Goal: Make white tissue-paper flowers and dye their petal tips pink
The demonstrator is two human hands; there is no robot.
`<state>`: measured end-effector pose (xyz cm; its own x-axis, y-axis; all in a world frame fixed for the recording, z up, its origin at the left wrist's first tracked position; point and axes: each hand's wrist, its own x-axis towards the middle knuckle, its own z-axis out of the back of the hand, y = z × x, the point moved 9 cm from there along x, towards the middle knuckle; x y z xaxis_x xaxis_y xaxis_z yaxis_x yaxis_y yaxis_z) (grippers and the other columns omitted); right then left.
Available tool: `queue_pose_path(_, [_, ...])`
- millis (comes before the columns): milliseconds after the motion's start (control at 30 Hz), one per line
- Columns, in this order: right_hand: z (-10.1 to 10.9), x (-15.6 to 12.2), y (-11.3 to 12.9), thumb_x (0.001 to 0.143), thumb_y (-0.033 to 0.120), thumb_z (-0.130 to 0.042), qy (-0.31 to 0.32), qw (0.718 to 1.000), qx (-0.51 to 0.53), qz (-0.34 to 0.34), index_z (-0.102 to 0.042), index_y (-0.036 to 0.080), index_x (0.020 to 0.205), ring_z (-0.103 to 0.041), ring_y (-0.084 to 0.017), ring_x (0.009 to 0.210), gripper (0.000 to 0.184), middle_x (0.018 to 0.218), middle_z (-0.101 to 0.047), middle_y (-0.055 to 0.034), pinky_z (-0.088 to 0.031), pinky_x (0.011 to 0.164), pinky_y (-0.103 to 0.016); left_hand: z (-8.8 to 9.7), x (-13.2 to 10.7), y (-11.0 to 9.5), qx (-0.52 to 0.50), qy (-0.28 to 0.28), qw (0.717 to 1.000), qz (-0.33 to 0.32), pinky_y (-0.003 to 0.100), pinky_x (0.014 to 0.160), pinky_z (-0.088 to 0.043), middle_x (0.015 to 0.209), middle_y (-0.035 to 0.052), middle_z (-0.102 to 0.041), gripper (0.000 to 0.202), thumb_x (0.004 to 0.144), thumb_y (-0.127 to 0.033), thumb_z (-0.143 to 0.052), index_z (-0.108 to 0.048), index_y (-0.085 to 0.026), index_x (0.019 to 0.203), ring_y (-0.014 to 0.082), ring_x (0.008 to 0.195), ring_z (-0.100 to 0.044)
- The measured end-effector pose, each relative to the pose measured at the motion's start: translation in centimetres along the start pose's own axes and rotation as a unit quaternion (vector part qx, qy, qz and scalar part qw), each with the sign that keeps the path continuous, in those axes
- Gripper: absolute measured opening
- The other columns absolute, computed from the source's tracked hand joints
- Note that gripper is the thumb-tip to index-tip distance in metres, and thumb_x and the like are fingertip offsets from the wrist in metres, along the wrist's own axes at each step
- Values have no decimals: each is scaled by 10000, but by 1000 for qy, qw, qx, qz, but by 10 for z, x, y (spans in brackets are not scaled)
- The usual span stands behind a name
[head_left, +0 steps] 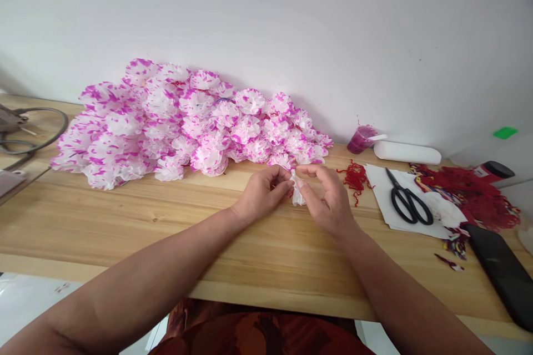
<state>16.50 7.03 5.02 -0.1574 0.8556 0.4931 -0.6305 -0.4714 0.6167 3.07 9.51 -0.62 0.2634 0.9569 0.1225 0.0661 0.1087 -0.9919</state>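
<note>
Between my hands, above the table's middle, is a small bunch of gathered white paper (298,195), pinched narrow near its top and flaring downward. My left hand (266,189) is closed on its left side, thumb and fingertips pressed together. My right hand (328,197) grips it from the right with the thumb, its index finger bent over the top. A bit of red yarn shows by the left fingertips; whether it is wrapped around the paper I cannot tell. Just behind the hands lies the front of a pile of white paper flowers (208,160) with magenta tips.
Red yarn pieces (356,176) lie right of my hands. Beyond are a cup of magenta liquid (360,140), a white roll (407,152), black-handled scissors (406,202) on white paper sheets (378,180), tangled red yarn (470,194) and a black phone (502,272). A grey cable (54,112) curls at far left.
</note>
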Motion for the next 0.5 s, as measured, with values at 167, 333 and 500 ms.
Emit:
queue_pose_path(167, [-11, 2, -7, 894, 248, -575, 59, 997, 56, -10, -644, 275, 1136, -573, -252, 1202, 253, 1273, -654, -52, -409, 1039, -443, -4, -4, -11, 82, 24, 995, -48, 257, 674, -468, 830, 41, -711, 159, 894, -299, -615, -717, -180, 918, 143, 706, -600])
queue_pose_path(333, [-6, 3, -17, 891, 288, -604, 25, 999, 28, -37, -633, 241, 907, -635, -250, 1069, 57, 1148, -698, -60, -456, 937, -417, -3, -1, -3, 48, 18, 999, -10, 262, 670, -479, 847, 51, -728, 183, 871, -314, -643, -739, -174, 938, 158, 719, -625])
queue_pose_path(500, [-2, 4, -18, 895, 263, -605, 6, 1000, 18, -23, -622, 241, 921, -642, -246, 1043, 38, 1133, -704, -56, -463, 911, -418, -5, 0, 7, -18, 41, 998, 42, 253, 672, -494, 834, 49, -724, 202, 809, -310, -701, -721, -149, 929, 146, 706, -634])
